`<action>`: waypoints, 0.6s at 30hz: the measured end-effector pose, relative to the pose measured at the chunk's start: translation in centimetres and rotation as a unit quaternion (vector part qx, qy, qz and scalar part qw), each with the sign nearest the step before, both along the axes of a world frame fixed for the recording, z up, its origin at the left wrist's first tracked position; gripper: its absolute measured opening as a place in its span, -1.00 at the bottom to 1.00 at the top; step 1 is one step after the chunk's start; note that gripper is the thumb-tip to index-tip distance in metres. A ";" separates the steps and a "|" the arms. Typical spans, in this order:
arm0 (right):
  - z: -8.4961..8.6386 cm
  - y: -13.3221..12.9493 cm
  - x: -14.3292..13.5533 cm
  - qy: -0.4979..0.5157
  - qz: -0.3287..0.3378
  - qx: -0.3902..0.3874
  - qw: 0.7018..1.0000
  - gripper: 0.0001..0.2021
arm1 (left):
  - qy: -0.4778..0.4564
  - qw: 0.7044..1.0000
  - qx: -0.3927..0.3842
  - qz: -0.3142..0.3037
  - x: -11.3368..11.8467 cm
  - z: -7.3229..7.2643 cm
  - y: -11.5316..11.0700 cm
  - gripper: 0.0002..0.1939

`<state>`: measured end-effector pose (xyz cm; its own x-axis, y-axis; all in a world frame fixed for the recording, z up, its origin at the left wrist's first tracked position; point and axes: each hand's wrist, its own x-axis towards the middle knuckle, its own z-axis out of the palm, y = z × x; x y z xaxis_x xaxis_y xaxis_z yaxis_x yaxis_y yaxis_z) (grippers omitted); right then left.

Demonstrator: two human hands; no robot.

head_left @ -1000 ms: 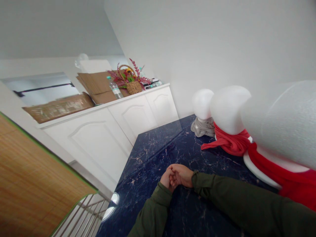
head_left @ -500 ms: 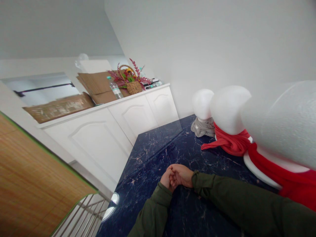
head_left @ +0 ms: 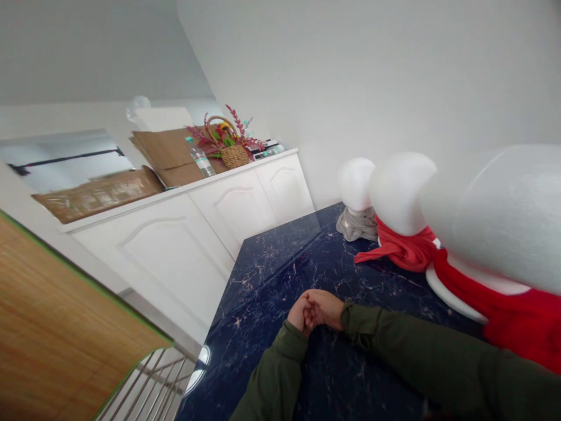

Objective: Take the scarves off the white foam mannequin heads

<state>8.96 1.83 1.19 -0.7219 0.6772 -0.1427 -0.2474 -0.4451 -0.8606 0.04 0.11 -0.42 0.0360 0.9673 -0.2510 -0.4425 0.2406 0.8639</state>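
- Left hand (head_left: 297, 313) and right hand (head_left: 325, 308) clasped together on dark marble table (head_left: 280, 269), fingers folded round each other, nothing else held.
- Beyond, to the right, well apart: foam heads wearing red scarf (head_left: 405, 250) and grey scarf (head_left: 356, 224).
- Farthest: flower basket (head_left: 234, 153) atop white cabinet (head_left: 210, 204).

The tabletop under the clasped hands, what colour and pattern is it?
Dark navy tabletop with pale marble-like veins, seen in the head view, the only one.
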 end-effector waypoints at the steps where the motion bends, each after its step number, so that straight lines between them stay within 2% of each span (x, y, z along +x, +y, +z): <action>1: 0.1 -0.2 0.1 -0.019 -0.016 0.012 1.000 -0.82 | 0.004 1.000 0.004 -0.007 0.1 0.2 0.0 -0.67; 6: 0.4 -2.3 1.8 -0.140 -0.152 0.088 0.974 -0.87 | 0.001 0.999 0.005 -0.040 0.5 1.1 -0.4 -0.62; 9: -0.4 -5.7 5.4 -0.197 -0.230 0.194 0.933 -0.85 | 0.005 0.999 -0.004 -0.040 0.6 1.2 -0.5 -0.63; 10: -0.9 -7.0 7.2 -0.215 -0.265 0.241 0.909 -0.83 | 0.009 0.999 -0.008 -0.039 0.6 1.1 -0.5 -0.62; 11: -1.3 -8.4 9.3 -0.241 -0.311 0.302 0.868 -0.81 | 0.014 0.999 -0.011 -0.039 0.6 1.1 -0.5 -0.62; 12: -1.7 -9.6 11.7 -0.277 -0.359 0.370 0.811 -0.81 | 0.018 0.999 -0.013 -0.038 0.7 1.0 -0.5 -0.61; 13: -2.0 -10.7 14.2 -0.307 -0.412 0.441 0.736 -0.84 | 0.023 0.999 -0.014 -0.037 0.8 1.0 -0.5 -0.60; 15: -2.0 -12.1 19.3 -0.341 -0.465 0.570 0.585 -0.89 | 0.033 0.999 -0.014 -0.036 1.1 1.0 -0.4 -0.60; 16: -1.8 -12.4 21.7 -0.346 -0.489 0.606 0.523 -0.86 | 0.039 0.998 -0.014 -0.037 1.2 1.0 -0.4 -0.61; 17: -1.5 -12.5 23.8 -0.353 -0.524 0.609 0.480 -0.84 | 0.044 0.998 -0.014 -0.038 1.3 1.0 -0.4 -0.62; 18: -1.2 -12.2 25.7 -0.372 -0.580 0.574 0.442 -0.84 | 0.050 0.998 -0.015 -0.038 1.5 1.1 -0.4 -0.63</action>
